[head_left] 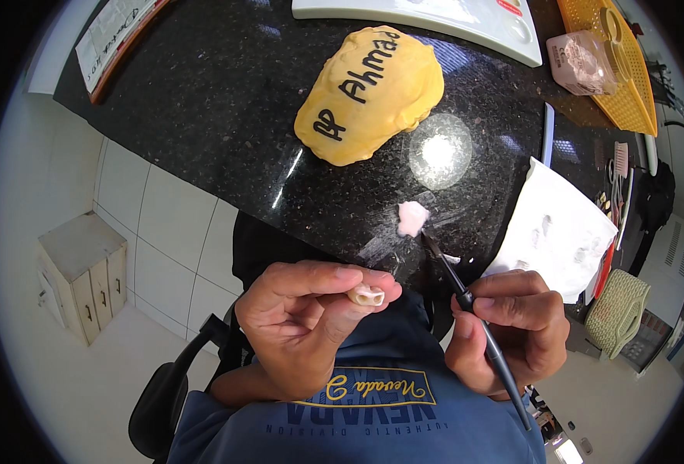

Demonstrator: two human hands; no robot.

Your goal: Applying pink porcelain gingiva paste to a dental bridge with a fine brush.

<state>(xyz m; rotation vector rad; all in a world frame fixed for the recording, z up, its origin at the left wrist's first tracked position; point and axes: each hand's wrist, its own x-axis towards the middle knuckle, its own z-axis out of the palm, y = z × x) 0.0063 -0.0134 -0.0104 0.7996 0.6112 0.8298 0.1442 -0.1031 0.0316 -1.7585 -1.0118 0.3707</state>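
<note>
Between the thumb and fingers of my left hand (291,325) is a small whitish tooth crown (367,296), with hollows on the side facing up. My right hand (516,325) grips a dark, slim brush (499,363) like a pen. Its tip reaches down to the edge of a pale pink, paste-like dab (412,219) on the black speckled counter (202,116). Whitish smears surround the dab. To the right of the brush lies a crumpled white tissue (554,228) with grey smudges.
A yellow lumpy slab (365,100) with black handwriting lies farther back. Behind it is a white tray (427,15). At the right are a clear jar of pink powder (578,66), a yellow basket (637,100), a pink-bristled brush (621,158) and a woven green pouch (620,309).
</note>
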